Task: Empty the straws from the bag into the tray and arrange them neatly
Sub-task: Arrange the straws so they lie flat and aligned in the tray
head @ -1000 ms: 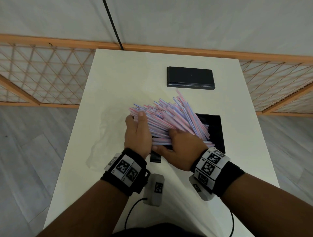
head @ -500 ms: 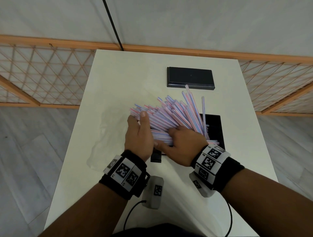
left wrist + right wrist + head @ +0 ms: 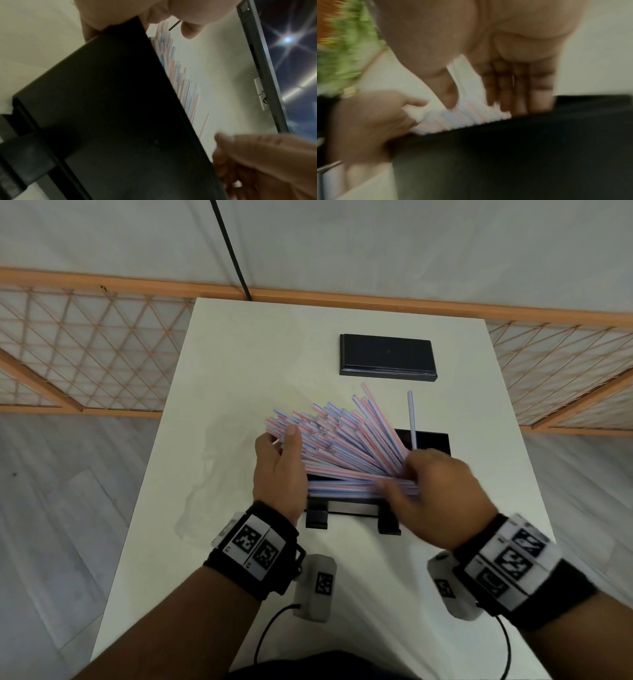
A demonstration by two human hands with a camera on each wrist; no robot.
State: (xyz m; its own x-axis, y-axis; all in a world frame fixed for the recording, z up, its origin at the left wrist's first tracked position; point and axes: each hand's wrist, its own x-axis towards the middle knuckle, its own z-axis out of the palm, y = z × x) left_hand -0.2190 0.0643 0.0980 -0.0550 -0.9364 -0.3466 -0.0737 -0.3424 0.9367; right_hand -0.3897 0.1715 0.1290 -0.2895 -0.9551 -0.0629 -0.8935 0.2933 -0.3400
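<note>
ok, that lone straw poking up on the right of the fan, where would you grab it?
Pinch the lone straw at its free upper half, coming from the right. It stands apart from the fanned straws, and its lower end is buried behind the right hand, above the black tray.

On the table (image 3: 239,344), the tray (image 3: 431,440) sits near the middle, toward the right. The straws (image 3: 342,440) fan out over the tray, their far ends spreading left and away beyond its rim. The left hand (image 3: 277,470) is at the bundle's left side, the right hand (image 3: 442,494) at its right. A lid (image 3: 387,354) lies behind the tray. The bag (image 3: 212,460) lies left of the tray.
</note>
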